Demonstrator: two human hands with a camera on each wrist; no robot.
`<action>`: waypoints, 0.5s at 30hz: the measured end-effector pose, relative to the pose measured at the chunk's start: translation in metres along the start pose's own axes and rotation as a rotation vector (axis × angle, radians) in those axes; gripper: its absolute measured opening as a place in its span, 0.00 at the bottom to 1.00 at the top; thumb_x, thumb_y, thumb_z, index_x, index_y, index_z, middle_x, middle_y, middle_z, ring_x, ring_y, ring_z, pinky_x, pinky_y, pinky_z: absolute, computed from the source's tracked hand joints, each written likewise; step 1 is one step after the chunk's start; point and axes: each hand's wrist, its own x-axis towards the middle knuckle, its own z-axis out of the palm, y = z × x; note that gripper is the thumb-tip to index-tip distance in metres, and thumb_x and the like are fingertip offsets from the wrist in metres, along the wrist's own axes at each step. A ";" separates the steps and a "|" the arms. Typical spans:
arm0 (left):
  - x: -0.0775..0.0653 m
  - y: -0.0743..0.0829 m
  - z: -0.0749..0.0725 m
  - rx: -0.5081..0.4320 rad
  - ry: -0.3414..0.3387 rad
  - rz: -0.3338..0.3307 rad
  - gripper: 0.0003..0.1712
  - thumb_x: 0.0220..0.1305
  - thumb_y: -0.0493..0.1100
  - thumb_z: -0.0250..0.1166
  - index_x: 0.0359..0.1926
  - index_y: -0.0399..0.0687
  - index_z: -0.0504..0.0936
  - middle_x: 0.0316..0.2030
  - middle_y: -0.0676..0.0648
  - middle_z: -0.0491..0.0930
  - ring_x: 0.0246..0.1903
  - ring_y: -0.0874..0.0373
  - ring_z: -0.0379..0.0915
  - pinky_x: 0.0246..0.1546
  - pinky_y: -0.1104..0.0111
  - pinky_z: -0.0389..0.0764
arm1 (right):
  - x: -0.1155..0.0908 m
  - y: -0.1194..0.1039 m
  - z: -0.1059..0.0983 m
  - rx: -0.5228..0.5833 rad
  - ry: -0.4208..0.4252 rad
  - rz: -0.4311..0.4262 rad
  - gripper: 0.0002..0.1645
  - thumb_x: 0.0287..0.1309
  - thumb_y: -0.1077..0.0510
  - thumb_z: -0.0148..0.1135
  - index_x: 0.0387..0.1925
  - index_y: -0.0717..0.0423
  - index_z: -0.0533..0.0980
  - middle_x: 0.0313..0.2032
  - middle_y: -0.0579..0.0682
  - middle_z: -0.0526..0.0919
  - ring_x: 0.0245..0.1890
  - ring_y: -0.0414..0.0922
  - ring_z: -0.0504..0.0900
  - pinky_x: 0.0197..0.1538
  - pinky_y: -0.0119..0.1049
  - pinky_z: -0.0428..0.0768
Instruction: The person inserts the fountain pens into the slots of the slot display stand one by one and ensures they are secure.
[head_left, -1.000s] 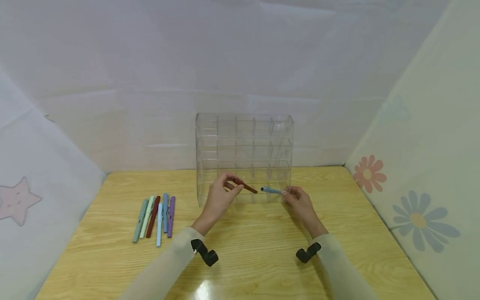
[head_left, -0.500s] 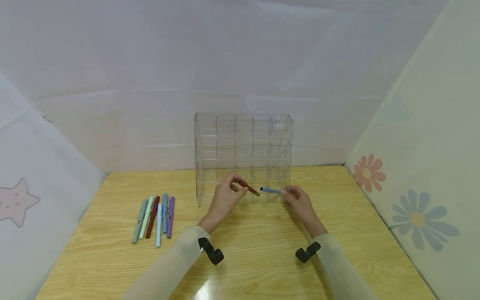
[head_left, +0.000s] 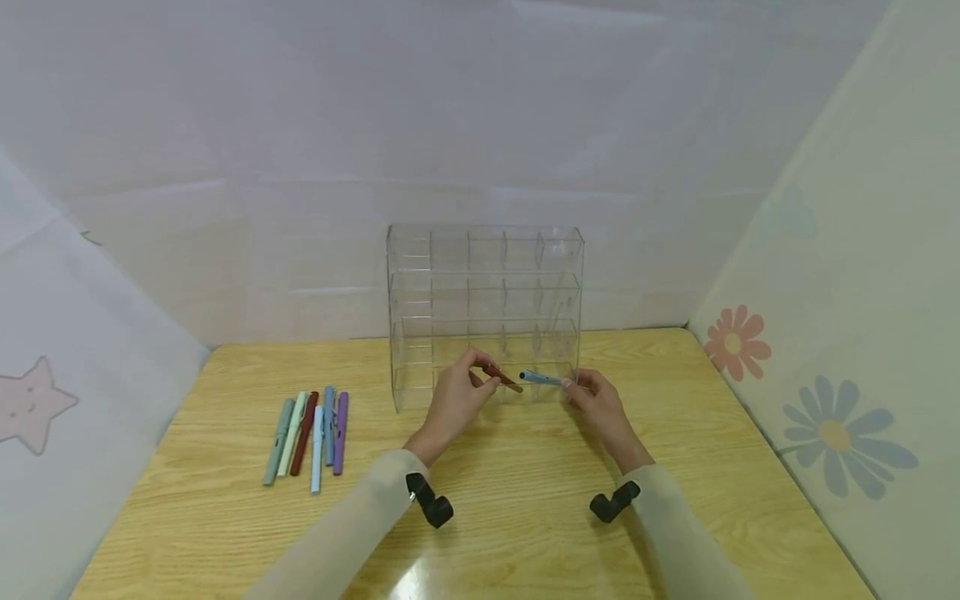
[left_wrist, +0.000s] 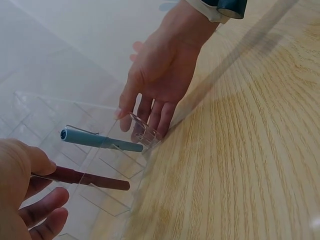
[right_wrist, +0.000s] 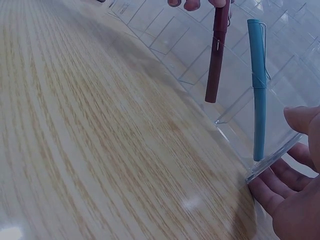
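Left hand [head_left: 459,398]: pinching a dark red pen [head_left: 504,379] between thumb and fingers near its far end; the pen slants down toward the right, its lower tip free of the fingers. The hand is in front of the middle of the rack's bottom row (whether the tip is inside a slot cannot be told).

Right hand [head_left: 602,410]: gripping the near right lower corner of the rack, thumb on one side of the clear end wall, fingers on the other.

Clear rack [head_left: 450,292], one, upright at the far side of the table, divided into rows of slots; between and beyond the two hands.

Teal-blue pen [right_wrist: 258,57], one, tilted, at the right end of the rack's bottom row; just beside the right thumb, right of the dark red pen and apart from it.

Loose pens, six, lying side by side on the left of the table, well apart from both hands. From left to right: grey-green pen [head_left: 279,442], pale green pen [head_left: 292,435], second red pen [head_left: 304,433], light blue pen [head_left: 317,454], mid-blue pen [head_left: 329,429], purple pen [head_left: 341,433].

Table [head_left: 525,533], one, wood-grained.
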 end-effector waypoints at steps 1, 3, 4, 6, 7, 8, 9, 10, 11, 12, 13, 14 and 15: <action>0.000 0.000 0.001 0.002 -0.003 -0.001 0.10 0.72 0.40 0.71 0.51 0.52 0.82 0.48 0.47 0.87 0.28 0.60 0.75 0.22 0.71 0.73 | 0.000 0.000 0.000 0.000 -0.003 0.000 0.32 0.78 0.46 0.62 0.72 0.60 0.70 0.67 0.62 0.77 0.65 0.58 0.80 0.68 0.50 0.81; 0.000 0.000 0.002 0.006 -0.010 -0.003 0.10 0.73 0.40 0.70 0.52 0.52 0.82 0.48 0.48 0.87 0.27 0.60 0.75 0.22 0.71 0.73 | -0.001 -0.001 0.000 0.000 -0.009 0.005 0.33 0.78 0.46 0.61 0.73 0.60 0.69 0.68 0.62 0.77 0.66 0.58 0.79 0.70 0.52 0.80; 0.001 0.000 0.003 0.010 -0.015 -0.002 0.10 0.73 0.40 0.70 0.52 0.52 0.82 0.48 0.48 0.87 0.26 0.61 0.75 0.22 0.70 0.74 | -0.001 -0.002 -0.001 -0.002 -0.012 0.008 0.34 0.78 0.46 0.61 0.74 0.61 0.68 0.68 0.62 0.77 0.67 0.58 0.79 0.70 0.53 0.80; 0.001 0.000 0.004 0.020 -0.026 -0.001 0.10 0.73 0.41 0.70 0.52 0.52 0.82 0.49 0.48 0.86 0.26 0.61 0.75 0.22 0.70 0.74 | 0.000 -0.002 -0.001 -0.005 -0.019 0.014 0.35 0.79 0.46 0.60 0.75 0.61 0.67 0.69 0.63 0.76 0.68 0.58 0.78 0.71 0.54 0.79; 0.002 0.000 0.004 0.026 -0.028 0.000 0.10 0.73 0.41 0.70 0.52 0.53 0.82 0.49 0.48 0.86 0.25 0.61 0.75 0.22 0.70 0.74 | 0.001 -0.002 -0.001 -0.008 -0.020 0.018 0.34 0.79 0.47 0.60 0.75 0.62 0.67 0.70 0.63 0.75 0.68 0.58 0.78 0.71 0.55 0.79; 0.002 0.000 0.005 0.030 -0.033 0.001 0.10 0.74 0.41 0.70 0.53 0.53 0.82 0.49 0.48 0.86 0.25 0.61 0.75 0.22 0.70 0.74 | 0.001 -0.002 -0.001 -0.006 -0.022 0.024 0.34 0.80 0.48 0.59 0.76 0.62 0.66 0.70 0.64 0.75 0.68 0.58 0.77 0.72 0.55 0.78; 0.003 0.000 0.005 0.032 -0.038 0.002 0.10 0.74 0.40 0.69 0.53 0.52 0.82 0.49 0.48 0.86 0.25 0.61 0.75 0.22 0.70 0.74 | 0.002 -0.002 -0.002 -0.004 -0.025 0.030 0.34 0.80 0.49 0.59 0.76 0.63 0.66 0.71 0.64 0.75 0.68 0.59 0.77 0.72 0.56 0.78; 0.003 0.000 0.006 0.036 -0.043 0.003 0.10 0.74 0.40 0.69 0.53 0.52 0.82 0.49 0.48 0.86 0.25 0.61 0.75 0.22 0.71 0.74 | 0.003 -0.002 -0.002 -0.001 -0.028 0.035 0.34 0.80 0.50 0.58 0.76 0.64 0.65 0.71 0.65 0.74 0.68 0.59 0.77 0.72 0.57 0.78; 0.004 0.000 0.007 0.034 -0.049 0.003 0.11 0.74 0.39 0.69 0.53 0.50 0.82 0.50 0.47 0.86 0.26 0.61 0.76 0.22 0.71 0.74 | 0.003 -0.002 -0.002 0.001 -0.029 0.039 0.34 0.80 0.50 0.58 0.76 0.64 0.65 0.71 0.66 0.74 0.69 0.59 0.76 0.72 0.58 0.77; 0.004 0.000 0.007 0.030 -0.056 0.001 0.11 0.73 0.38 0.69 0.54 0.50 0.82 0.50 0.47 0.87 0.27 0.61 0.76 0.23 0.71 0.75 | 0.003 -0.003 -0.002 0.002 -0.031 0.041 0.34 0.80 0.51 0.58 0.76 0.65 0.65 0.72 0.66 0.73 0.69 0.60 0.76 0.73 0.58 0.77; 0.004 0.000 0.007 0.032 -0.062 0.000 0.12 0.73 0.38 0.69 0.54 0.50 0.82 0.51 0.47 0.87 0.28 0.61 0.77 0.23 0.71 0.75 | 0.003 -0.003 -0.002 0.000 -0.031 0.043 0.34 0.80 0.51 0.58 0.76 0.65 0.65 0.72 0.66 0.73 0.69 0.60 0.76 0.73 0.58 0.77; 0.004 0.001 0.007 0.031 -0.072 -0.005 0.12 0.73 0.37 0.70 0.54 0.49 0.82 0.51 0.46 0.87 0.28 0.61 0.77 0.24 0.72 0.75 | 0.003 -0.003 -0.002 0.004 -0.032 0.045 0.34 0.80 0.51 0.58 0.76 0.64 0.65 0.72 0.66 0.73 0.69 0.60 0.76 0.73 0.58 0.77; 0.003 0.001 0.007 0.031 -0.079 -0.008 0.13 0.72 0.37 0.70 0.55 0.49 0.82 0.52 0.46 0.87 0.29 0.61 0.77 0.24 0.72 0.75 | 0.002 -0.003 -0.002 0.000 -0.032 0.043 0.34 0.80 0.50 0.58 0.76 0.64 0.65 0.72 0.65 0.74 0.69 0.60 0.77 0.73 0.57 0.77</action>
